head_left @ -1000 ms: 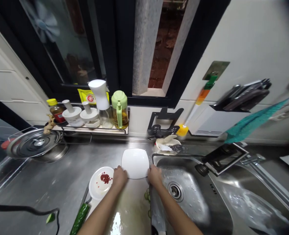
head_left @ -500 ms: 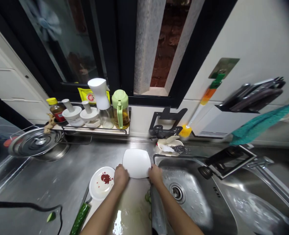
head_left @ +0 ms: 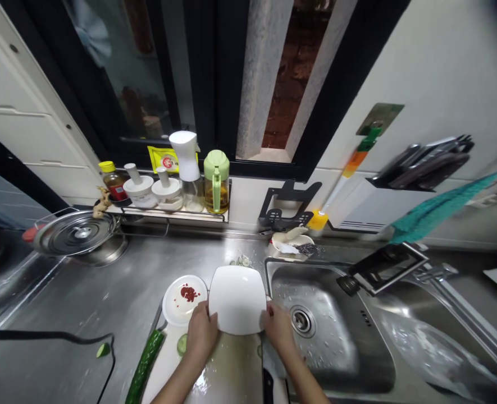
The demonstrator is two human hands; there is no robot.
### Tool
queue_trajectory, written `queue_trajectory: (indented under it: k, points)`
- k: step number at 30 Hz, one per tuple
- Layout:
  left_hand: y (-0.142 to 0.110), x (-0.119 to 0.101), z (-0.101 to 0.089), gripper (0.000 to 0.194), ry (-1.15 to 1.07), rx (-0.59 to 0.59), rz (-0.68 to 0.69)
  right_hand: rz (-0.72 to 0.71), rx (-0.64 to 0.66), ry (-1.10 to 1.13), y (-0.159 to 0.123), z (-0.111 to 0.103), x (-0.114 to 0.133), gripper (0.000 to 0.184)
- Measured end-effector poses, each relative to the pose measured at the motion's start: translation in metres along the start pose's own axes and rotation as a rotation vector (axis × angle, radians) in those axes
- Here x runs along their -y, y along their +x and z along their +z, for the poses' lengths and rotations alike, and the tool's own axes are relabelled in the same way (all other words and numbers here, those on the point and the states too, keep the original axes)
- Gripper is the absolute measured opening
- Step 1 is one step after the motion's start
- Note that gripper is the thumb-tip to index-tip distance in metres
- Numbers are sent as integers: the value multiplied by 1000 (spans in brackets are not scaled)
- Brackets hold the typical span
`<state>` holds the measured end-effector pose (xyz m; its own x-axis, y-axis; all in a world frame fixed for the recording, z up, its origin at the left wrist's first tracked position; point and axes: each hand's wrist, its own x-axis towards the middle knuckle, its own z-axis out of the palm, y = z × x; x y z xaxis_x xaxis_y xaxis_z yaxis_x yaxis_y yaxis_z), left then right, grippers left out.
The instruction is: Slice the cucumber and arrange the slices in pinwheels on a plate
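Between my two hands is a white square plate (head_left: 237,297), held by its left and right edges above the cutting board (head_left: 227,373). My left hand (head_left: 201,331) grips the left edge, thumb on top. On the right edge, my right hand (head_left: 278,325) is closed the same way. A round white plate (head_left: 172,306) with small chopped red pieces (head_left: 188,293) lies just left of my left hand. Below it are a cucumber slice (head_left: 182,344) and a long green cucumber (head_left: 144,367). A black knife handle (head_left: 268,386) shows at the board's right side.
At right is the steel sink (head_left: 332,331), with a faucet (head_left: 437,273) behind. A condiment rack (head_left: 181,214) with jars and an oil bottle (head_left: 217,185) stands at the back. A lidded pot (head_left: 80,233) sits far left; a black cord (head_left: 63,338) crosses the counter.
The square plate and both my hands have come nearer to me, and cucumber slices now show behind the plate. The camera view has shifted slightly left.
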<state>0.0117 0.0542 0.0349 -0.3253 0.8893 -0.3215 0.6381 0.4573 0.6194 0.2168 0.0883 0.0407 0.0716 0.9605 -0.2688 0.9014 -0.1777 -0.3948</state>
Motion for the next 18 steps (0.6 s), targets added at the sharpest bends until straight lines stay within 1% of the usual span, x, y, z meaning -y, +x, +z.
queue_trajectory:
  k: [2,4,6,8,10,13,15,18]
  points:
    - [-19,14,1,26,-27,0,4,6,8,-7,-24,4,-4,25]
    - [-36,30,4,27,-56,5,37,27,9,-22,-45,11,-8,24]
    - [-50,48,9,29,-106,7,82,26,30,-32,-63,19,-13,26]
    - [-60,67,17,29,-136,6,88,18,41,-36,-78,27,-17,27]
    - [-66,85,25,29,-136,1,63,15,62,-46,-90,33,-20,28]
    - [-71,108,34,28,-145,61,38,43,112,-70,-103,38,-18,28]
    - [-73,118,37,30,-178,73,39,79,137,-85,-108,39,-14,28]
    - [-77,123,39,34,-210,62,29,122,163,-97,-113,40,-8,30]
